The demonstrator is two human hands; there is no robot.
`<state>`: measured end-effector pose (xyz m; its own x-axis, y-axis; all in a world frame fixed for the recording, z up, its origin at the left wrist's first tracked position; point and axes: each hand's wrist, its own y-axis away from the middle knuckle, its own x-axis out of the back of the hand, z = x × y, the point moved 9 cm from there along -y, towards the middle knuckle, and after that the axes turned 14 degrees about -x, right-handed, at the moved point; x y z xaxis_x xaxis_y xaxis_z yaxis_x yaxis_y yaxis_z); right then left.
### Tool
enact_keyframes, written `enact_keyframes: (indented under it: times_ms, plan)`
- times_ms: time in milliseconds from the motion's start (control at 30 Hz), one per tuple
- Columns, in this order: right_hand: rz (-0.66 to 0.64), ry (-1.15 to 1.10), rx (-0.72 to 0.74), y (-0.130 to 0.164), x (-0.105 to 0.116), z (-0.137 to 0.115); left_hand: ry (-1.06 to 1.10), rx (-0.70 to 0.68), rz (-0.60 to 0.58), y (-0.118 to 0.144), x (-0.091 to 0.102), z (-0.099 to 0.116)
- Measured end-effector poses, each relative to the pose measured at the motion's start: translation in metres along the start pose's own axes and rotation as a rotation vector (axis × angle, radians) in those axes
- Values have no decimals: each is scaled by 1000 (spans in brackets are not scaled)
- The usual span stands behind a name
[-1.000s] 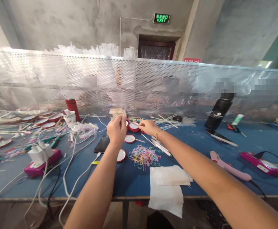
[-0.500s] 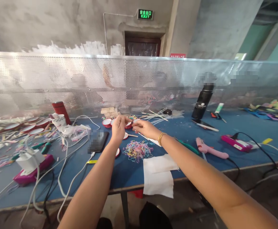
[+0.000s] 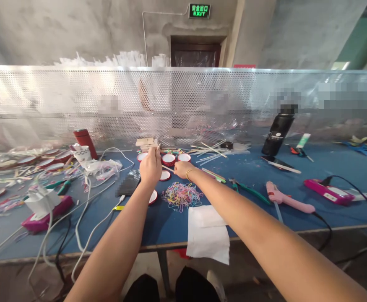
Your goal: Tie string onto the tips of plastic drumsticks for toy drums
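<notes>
My left hand is closed above the table, with the tip of a thin pale stick poking out over its fingers. To its right, my right hand is closed at the end of a light wooden stick low over the table. Just below that stick lies a red-rimmed white disc. Behind the hands stand small red round drums with white faces, one in the middle and one to the right. A pile of multicoloured cords lies in front of the hands.
A white cloth hangs over the front edge. Pliers, a pink glue gun and a black bottle are on the right. At left are a black phone, cables, a power strip and a red flask.
My hands have moved apart. The right hand has come down to the wooden stick, and the left has turned upright with a stick tip showing. The view has shifted slightly.
</notes>
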<state>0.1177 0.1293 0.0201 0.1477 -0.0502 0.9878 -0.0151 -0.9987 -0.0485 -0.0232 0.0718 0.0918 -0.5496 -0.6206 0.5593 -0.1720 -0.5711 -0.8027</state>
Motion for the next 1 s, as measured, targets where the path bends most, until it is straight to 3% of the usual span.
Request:
enact_keyframes:
  times_ms: [300,367,467,533,733,1000]
  plan:
    - [95,-81,4,18,48,28,-38,-148,-105,-3,-11,13]
    - [169,-107,-40,23,54,30,14,-179,-220,0,-24,16]
    - [302,-197,-143,27,58,35,157,-233,-489,11,-52,24]
    - [342,-254,-177,27,54,38,201,-246,-568,16,-59,29]
    - [439,-348,-193,25,54,46,132,-229,-547,15,-54,35]
    - [479,-472,-25,30,61,32,115,-255,-574,16,-59,42]
